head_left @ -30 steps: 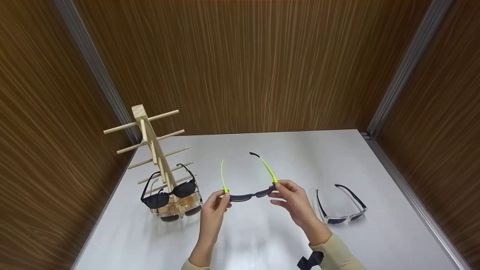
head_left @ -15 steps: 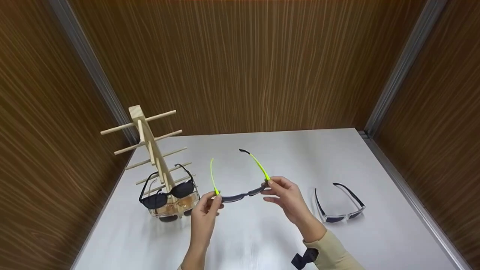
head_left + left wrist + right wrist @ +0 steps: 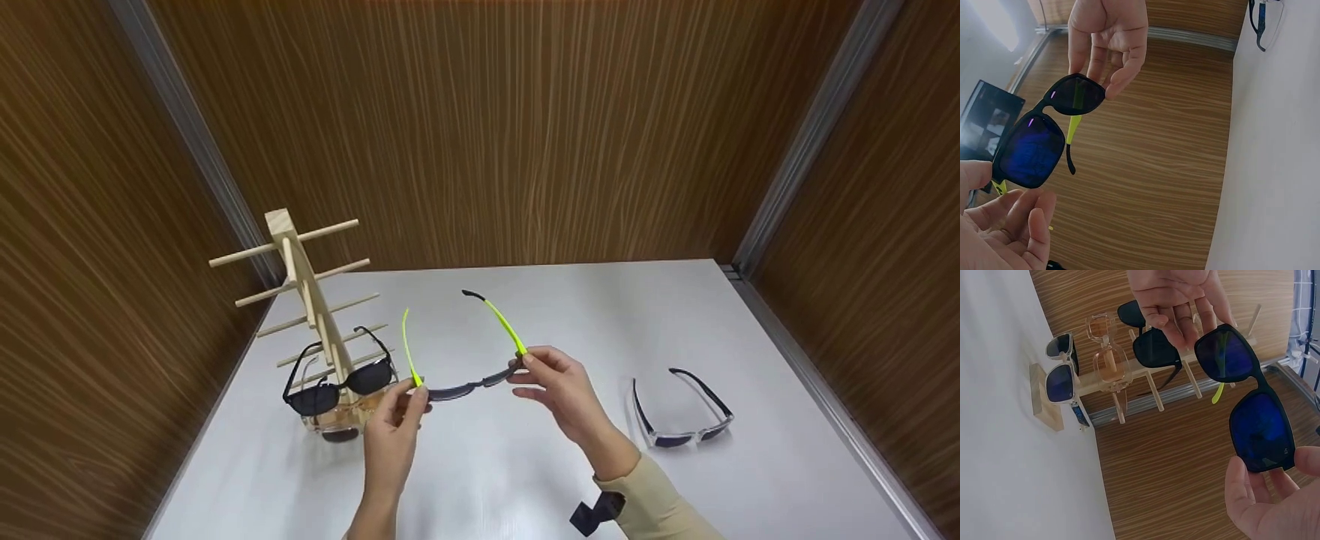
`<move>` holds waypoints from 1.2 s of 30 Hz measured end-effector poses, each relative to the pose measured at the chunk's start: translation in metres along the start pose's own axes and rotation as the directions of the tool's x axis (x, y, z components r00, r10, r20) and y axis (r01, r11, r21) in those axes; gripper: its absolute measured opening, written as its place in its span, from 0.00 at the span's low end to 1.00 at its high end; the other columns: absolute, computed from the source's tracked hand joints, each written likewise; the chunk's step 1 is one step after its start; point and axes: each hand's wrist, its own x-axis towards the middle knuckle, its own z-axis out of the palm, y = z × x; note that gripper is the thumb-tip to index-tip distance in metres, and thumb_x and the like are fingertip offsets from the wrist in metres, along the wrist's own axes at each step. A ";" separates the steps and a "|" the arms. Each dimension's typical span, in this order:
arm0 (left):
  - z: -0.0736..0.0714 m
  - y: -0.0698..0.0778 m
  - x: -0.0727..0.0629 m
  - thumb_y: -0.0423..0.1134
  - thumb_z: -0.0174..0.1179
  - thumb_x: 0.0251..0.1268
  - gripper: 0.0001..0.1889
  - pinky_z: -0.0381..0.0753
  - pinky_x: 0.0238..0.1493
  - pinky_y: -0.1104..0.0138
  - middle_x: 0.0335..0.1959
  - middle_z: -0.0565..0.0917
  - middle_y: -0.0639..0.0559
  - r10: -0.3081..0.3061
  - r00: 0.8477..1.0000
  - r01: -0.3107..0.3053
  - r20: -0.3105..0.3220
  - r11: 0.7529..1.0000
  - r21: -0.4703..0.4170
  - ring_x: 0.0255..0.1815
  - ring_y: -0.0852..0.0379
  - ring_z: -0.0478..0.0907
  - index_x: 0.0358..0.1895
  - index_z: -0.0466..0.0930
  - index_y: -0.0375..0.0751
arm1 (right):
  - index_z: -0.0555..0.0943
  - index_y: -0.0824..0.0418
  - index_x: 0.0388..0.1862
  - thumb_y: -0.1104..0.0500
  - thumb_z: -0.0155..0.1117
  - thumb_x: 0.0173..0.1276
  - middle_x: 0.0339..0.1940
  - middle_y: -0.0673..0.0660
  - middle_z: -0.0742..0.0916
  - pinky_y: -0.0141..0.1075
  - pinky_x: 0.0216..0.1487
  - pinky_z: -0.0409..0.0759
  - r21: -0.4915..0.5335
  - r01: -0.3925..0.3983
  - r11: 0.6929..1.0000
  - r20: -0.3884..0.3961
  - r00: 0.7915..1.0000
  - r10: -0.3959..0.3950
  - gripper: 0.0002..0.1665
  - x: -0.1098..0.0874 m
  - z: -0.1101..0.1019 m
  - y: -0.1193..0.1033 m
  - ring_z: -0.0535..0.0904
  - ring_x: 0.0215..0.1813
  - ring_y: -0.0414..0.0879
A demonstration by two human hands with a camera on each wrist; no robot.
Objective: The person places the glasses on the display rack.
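A pair of sunglasses (image 3: 452,393) with a black frame, blue-tinted lenses and neon-yellow temples is held in the air above the white table. My left hand (image 3: 391,426) pinches its left hinge corner, and my right hand (image 3: 562,394) pinches the right one. Both temples are unfolded and point away from me. In the right wrist view the lenses (image 3: 1262,430) look deep blue. Just left of my left hand is a wooden display rack (image 3: 315,300), with black sunglasses (image 3: 315,400) hung on a lower peg. Below them, amber-lensed glasses (image 3: 1112,364) and clear-framed sunglasses (image 3: 1060,382) hang on it.
Another pair of clear-framed sunglasses (image 3: 673,441) with black temples lies unfolded at the right of the white table (image 3: 525,480). The rack's upper pegs (image 3: 330,229) carry nothing. Wood-grain panels (image 3: 525,135) enclose the table at the back and both sides.
Both hands have carried the yellow-templed sunglasses to the left and slightly up, closer to the rack. The grip on each corner stays the same.
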 end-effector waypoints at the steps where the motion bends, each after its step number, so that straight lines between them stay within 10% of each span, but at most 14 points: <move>1: -0.002 0.001 0.001 0.44 0.59 0.64 0.13 0.75 0.29 0.70 0.29 0.80 0.48 0.009 1.000 -0.009 -0.006 1.000 0.010 0.31 0.54 0.78 0.45 0.80 0.41 | 0.76 0.67 0.47 0.56 0.62 0.65 0.45 0.62 0.81 0.46 0.46 0.79 0.000 0.002 1.000 0.006 1.000 -0.002 0.18 0.001 0.002 -0.001 0.81 0.46 0.56; 20: -0.026 0.051 -0.001 0.29 0.58 0.63 0.08 0.78 0.28 0.72 0.29 0.81 0.41 0.240 0.966 -0.231 -0.098 0.968 0.094 0.29 0.58 0.78 0.42 0.79 0.27 | 0.77 0.66 0.46 0.54 0.63 0.65 0.43 0.62 0.81 0.46 0.45 0.80 0.015 0.013 1.000 0.089 0.996 -0.015 0.17 0.018 0.033 -0.011 0.80 0.46 0.59; 30: -0.041 0.057 -0.002 0.29 0.57 0.64 0.10 0.78 0.31 0.75 0.30 0.81 0.40 0.225 0.960 -0.211 -0.165 0.973 0.094 0.30 0.65 0.78 0.44 0.78 0.26 | 0.77 0.65 0.46 0.54 0.62 0.66 0.41 0.61 0.81 0.46 0.45 0.80 0.025 0.008 1.000 0.137 0.991 -0.011 0.17 0.024 0.054 -0.013 0.82 0.44 0.56; 36: -0.050 0.036 0.006 0.33 0.58 0.64 0.10 0.76 0.25 0.75 0.30 0.81 0.41 0.175 0.963 -0.157 -0.206 0.982 0.102 0.29 0.62 0.78 0.45 0.79 0.31 | 0.77 0.65 0.46 0.55 0.62 0.66 0.40 0.60 0.81 0.46 0.44 0.80 0.025 0.009 1.000 0.156 0.988 -0.013 0.16 0.029 0.064 -0.014 0.82 0.44 0.58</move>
